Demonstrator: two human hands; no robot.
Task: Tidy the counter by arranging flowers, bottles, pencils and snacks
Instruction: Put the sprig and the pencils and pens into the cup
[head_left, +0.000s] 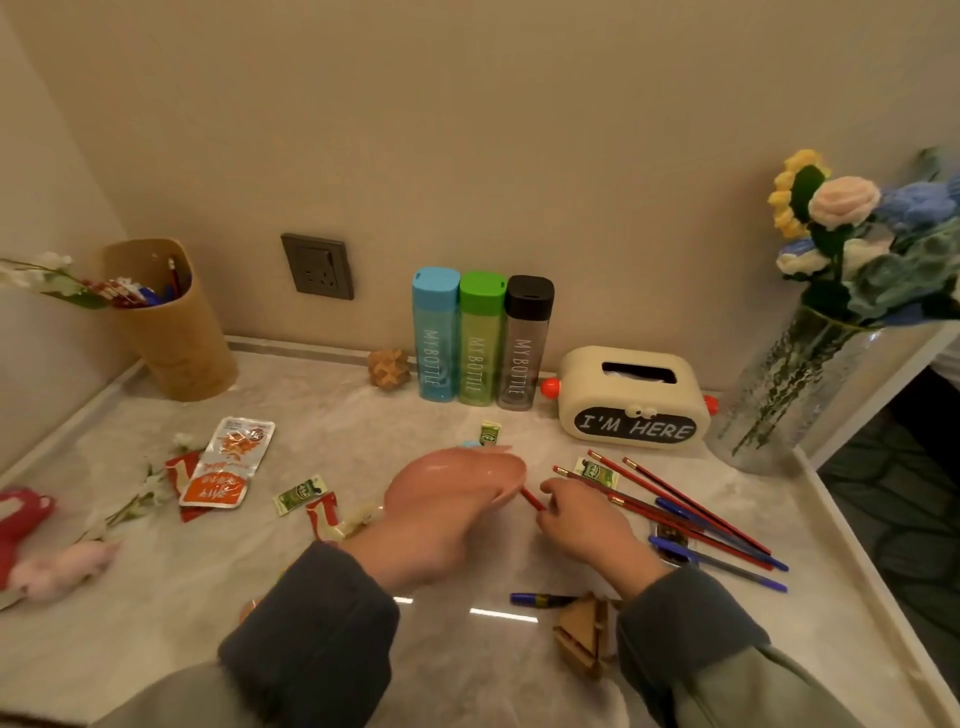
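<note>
- Centrally, a red pencil (532, 498) lies low over the counter (311, 571), between both hands.
- The right hand (587, 522) pinches its near end, fingers curled round it.
- The left hand (452, 493) covers the far end. Its fingers look straight and together, but blur hides any grip.
- More pencils and pens (691, 506) are fanned out just right of the hands.
- Snack packets (228, 462) lie scattered to the left.
- Three bottles (483, 343) stand side by side, touching, at the wall. A tissue box (631, 397) sits beside them, and a vase of flowers (831, 234) stands far right.
</note>
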